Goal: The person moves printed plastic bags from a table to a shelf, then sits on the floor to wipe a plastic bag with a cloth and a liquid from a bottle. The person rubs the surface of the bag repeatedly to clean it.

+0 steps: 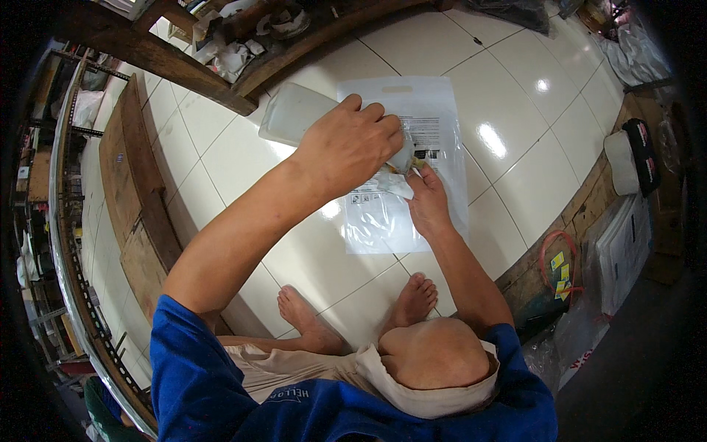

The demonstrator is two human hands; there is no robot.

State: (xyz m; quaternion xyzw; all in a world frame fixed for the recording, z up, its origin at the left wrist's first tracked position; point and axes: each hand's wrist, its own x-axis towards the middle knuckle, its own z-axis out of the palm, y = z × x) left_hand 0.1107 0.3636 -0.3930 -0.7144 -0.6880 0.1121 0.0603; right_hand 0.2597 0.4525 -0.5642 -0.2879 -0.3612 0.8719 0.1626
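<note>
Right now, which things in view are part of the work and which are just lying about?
In use:
translucent container, in the left hand
white flimsy piece, at the right hand
clear printed bag, beneath both hands

Apparently lying about:
wooden board, left
black pouch, right
red loop, right

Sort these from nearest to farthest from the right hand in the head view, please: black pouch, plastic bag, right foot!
1. Plastic bag, just beneath the right hand.
2. Right foot, lower in the picture.
3. Black pouch, over by the right edge.
</note>
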